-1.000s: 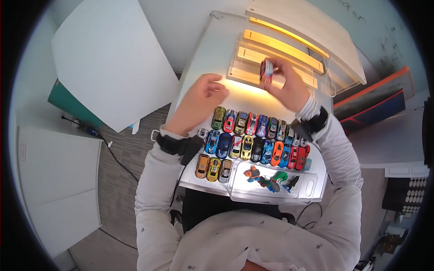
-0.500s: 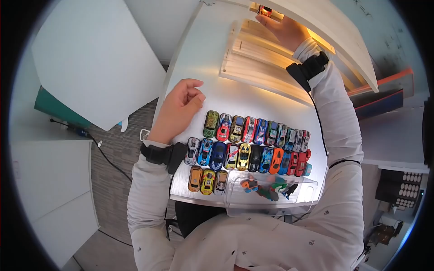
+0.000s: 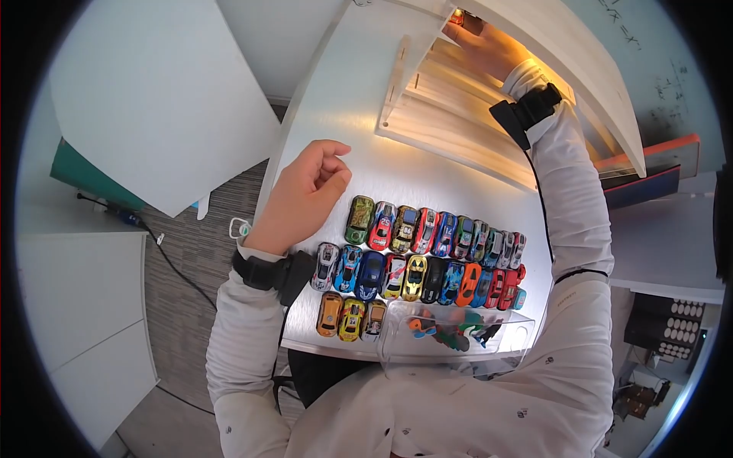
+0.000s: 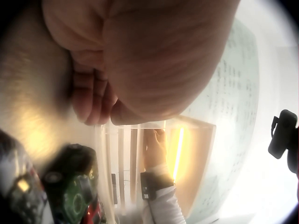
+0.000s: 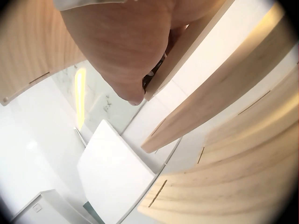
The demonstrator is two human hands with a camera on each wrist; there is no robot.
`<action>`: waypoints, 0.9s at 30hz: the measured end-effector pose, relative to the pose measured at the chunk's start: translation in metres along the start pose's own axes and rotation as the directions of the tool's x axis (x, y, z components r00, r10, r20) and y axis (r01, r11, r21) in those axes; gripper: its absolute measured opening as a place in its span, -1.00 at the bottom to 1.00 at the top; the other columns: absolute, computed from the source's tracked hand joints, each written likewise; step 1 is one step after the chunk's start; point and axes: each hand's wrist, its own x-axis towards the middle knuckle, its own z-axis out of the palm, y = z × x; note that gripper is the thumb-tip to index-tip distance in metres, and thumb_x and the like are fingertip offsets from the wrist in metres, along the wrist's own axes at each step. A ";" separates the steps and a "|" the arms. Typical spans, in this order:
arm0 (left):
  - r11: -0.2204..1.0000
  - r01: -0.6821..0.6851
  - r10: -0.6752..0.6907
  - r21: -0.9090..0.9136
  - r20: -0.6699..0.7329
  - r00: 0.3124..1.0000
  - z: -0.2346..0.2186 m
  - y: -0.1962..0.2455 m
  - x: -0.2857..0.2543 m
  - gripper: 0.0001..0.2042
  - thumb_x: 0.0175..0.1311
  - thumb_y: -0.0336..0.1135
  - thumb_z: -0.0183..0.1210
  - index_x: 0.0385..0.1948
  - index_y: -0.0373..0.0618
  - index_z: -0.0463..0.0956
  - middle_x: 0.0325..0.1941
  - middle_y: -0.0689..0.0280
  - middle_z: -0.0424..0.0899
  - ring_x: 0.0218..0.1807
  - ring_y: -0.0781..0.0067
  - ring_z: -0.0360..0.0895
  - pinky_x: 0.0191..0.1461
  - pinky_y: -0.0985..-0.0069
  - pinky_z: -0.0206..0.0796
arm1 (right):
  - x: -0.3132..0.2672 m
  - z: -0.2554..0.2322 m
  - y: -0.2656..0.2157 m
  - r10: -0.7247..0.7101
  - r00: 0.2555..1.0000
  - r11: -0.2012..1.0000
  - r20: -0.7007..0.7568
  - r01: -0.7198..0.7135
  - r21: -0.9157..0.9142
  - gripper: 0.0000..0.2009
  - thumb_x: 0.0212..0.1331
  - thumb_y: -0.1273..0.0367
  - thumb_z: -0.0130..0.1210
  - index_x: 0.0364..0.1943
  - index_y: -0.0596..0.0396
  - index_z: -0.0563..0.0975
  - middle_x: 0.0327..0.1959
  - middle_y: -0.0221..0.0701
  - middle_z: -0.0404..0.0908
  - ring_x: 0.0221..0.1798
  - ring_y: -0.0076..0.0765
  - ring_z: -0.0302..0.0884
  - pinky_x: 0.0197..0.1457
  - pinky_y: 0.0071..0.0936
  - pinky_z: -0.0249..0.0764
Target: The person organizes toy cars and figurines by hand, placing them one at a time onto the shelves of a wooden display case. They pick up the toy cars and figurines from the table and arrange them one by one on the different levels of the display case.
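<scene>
At the back of the wooden tiered rack [image 3: 458, 141], my right hand [image 3: 489, 53] reaches in under the top board and holds a small red toy car [image 3: 457, 16]. In the right wrist view the hand [image 5: 124, 46] covers most of the car; a dark sliver of it [image 5: 152, 75] shows beside a wooden slat [image 5: 180, 56]. My left hand [image 3: 304, 192] hovers at the left of the table with loosely curled fingers and holds nothing. Several toy cars stand in three rows, among them a green one [image 3: 360, 219] nearest to that hand.
A clear plastic box [image 3: 389, 355] with toy figures [image 3: 458, 332] sits at the table's front edge. The rack's light-coloured top board [image 3: 565, 53] overhangs my right forearm. A large white panel [image 3: 153, 99] stands to the left, with a cable on the floor.
My right hand has carried the car from in front of the rack up to its back tier. My left hand has drawn back a little to the left. The head view has shifted slightly.
</scene>
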 end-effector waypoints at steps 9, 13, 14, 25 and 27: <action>0.999 -0.037 0.039 0.039 -0.047 0.998 0.002 0.001 -0.001 -0.71 0.41 -0.42 0.18 0.12 -0.22 0.46 -0.25 0.36 0.65 -0.27 0.63 0.52 -0.12 0.57 0.42 | -0.003 -0.012 -0.019 0.067 0.997 0.993 0.030 -0.069 0.099 -0.46 0.31 -0.12 0.18 -0.15 0.17 0.60 -0.46 -0.26 0.60 -0.40 -0.24 0.53 -0.15 -0.30 0.52; 0.994 -0.049 0.054 0.099 -0.048 0.997 0.003 0.003 -0.002 -0.71 0.41 -0.42 0.18 0.12 -0.22 0.46 -0.25 0.34 0.66 -0.27 0.59 0.53 -0.11 0.55 0.43 | 0.001 -0.004 -0.004 -0.076 0.996 0.987 -0.051 0.083 0.137 -0.41 0.31 -0.16 0.15 -0.17 0.22 0.60 -0.47 -0.24 0.59 -0.41 -0.21 0.54 -0.16 -0.31 0.51; 0.993 -0.049 0.055 0.112 -0.049 0.997 0.003 0.003 -0.002 -0.71 0.41 -0.42 0.19 0.11 -0.22 0.46 -0.25 0.33 0.66 -0.27 0.59 0.53 -0.10 0.55 0.43 | 0.002 0.001 0.003 -0.158 0.983 0.981 -0.093 0.167 0.097 -0.39 0.31 -0.17 0.14 -0.18 0.23 0.60 -0.48 -0.23 0.59 -0.41 -0.19 0.54 -0.16 -0.30 0.51; 0.996 0.004 -0.002 0.094 -0.027 1.000 0.002 0.004 -0.001 -0.65 0.42 -0.50 0.15 0.21 -0.22 0.40 -0.18 0.42 0.59 -0.19 0.71 0.46 -0.07 0.67 0.35 | 0.006 0.010 0.018 -0.036 0.999 0.997 0.003 0.036 0.064 -0.44 0.38 -0.15 0.07 -0.08 0.13 0.60 -0.48 -0.27 0.57 -0.41 -0.25 0.49 -0.16 -0.33 0.49; 0.996 0.001 0.001 0.088 -0.023 1.000 0.002 0.002 -0.001 -0.65 0.42 -0.51 0.15 0.21 -0.22 0.39 -0.17 0.42 0.58 -0.18 0.71 0.47 -0.05 0.67 0.34 | 0.007 0.011 0.019 -0.024 1.000 0.998 0.013 0.024 0.060 -0.45 0.39 -0.15 0.06 -0.06 0.12 0.60 -0.48 -0.28 0.56 -0.41 -0.26 0.48 -0.16 -0.33 0.48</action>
